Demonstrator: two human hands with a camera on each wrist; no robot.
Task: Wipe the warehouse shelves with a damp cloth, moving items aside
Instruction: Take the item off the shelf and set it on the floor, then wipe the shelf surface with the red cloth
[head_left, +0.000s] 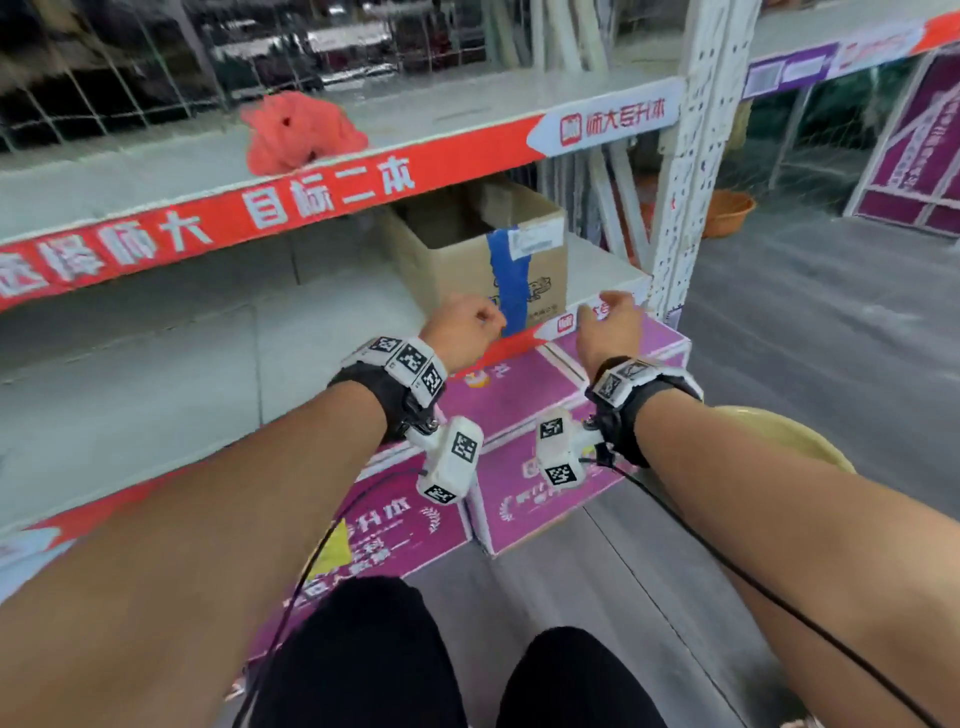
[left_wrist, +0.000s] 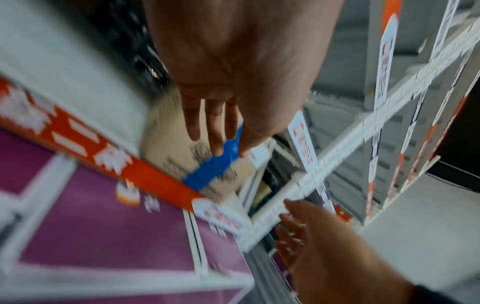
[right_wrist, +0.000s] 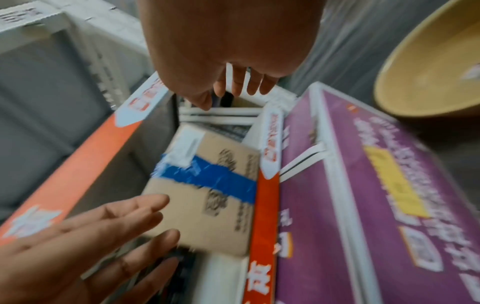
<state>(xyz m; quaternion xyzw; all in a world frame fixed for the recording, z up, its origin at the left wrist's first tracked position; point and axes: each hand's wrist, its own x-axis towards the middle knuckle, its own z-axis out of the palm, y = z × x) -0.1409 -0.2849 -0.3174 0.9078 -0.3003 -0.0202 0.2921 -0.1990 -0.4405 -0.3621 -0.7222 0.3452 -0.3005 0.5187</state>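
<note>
Cardboard box (head_left: 483, 249) on the lower shelf (head_left: 597, 265): both hands reach toward it, left hand (head_left: 462, 332) and right hand (head_left: 608, 327), fingers spread, holding nothing.

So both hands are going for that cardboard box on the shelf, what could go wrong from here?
1. The box is open-topped and sits near the shelf edge; a pull could tip it onto the purple cartons below.
2. The blue tape looks wrinkled, so the seam might give.
3. The cloth hangs at the upper shelf's edge and might get knocked off.
Neither left hand nor right hand grips anything yet.
</note>
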